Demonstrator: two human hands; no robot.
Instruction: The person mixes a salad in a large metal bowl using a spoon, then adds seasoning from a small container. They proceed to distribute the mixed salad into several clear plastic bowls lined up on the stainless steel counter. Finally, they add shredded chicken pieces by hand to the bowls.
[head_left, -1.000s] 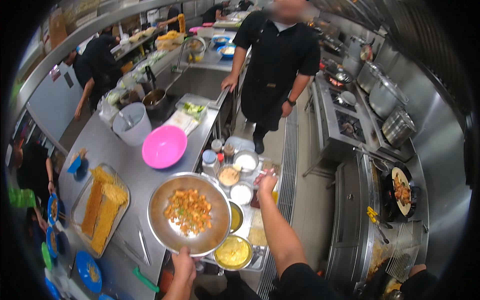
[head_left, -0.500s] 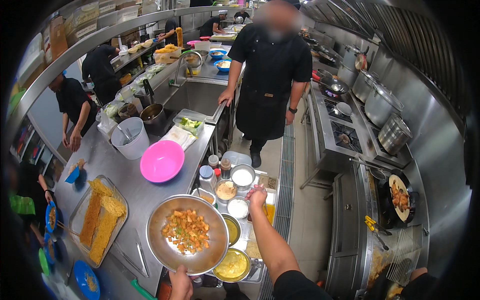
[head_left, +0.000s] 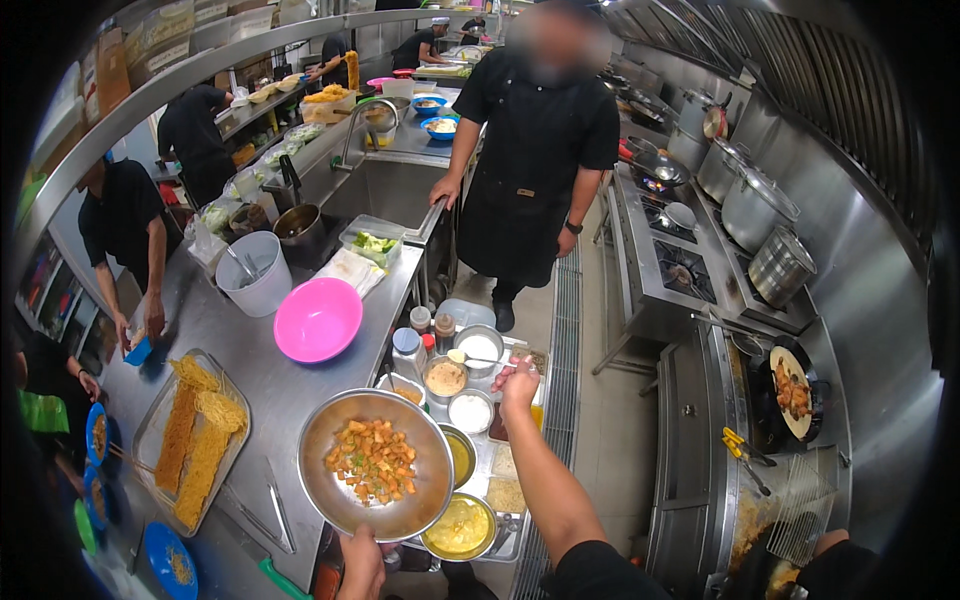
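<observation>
Bowl held one-handed, spoon way out over the tubs: where it could've gone sideways

Just the head view for this one. The left hand (head_left: 363,558) had the bowl (head_left: 428,485) by its near rim, closed on it with the thumb up top, most of the other fingers hidden. The bowl was at the edge of the table (head_left: 240,345), reaching out beside the tubs, and the diced bits (head_left: 370,462) sat bunched in its middle. If nothing propped it from below (couldn't see under there, sorry), I'd call that grip the weak point: with the load hanging off one edge, a slack wrist could tip it and send bits into the yellow bowl (head_left: 493,528) right next to it.

The right hand (head_left: 518,384) was stretched forward, fingers clamped together on the spoon (head_left: 490,364). That spoon lay across the far tub (head_left: 502,346), its tip close to the tan tub (head_left: 446,397), with something pale on it, I think. A wobble there could've dropped the pale stuff in the wrong place. The tubs were packed tight too, so a low wrist could've knocked one.

Last worry: a co-worker (head_left: 535,170) stood just past the tubs, and one careless step in might've jogged that outstretched arm.
</observation>
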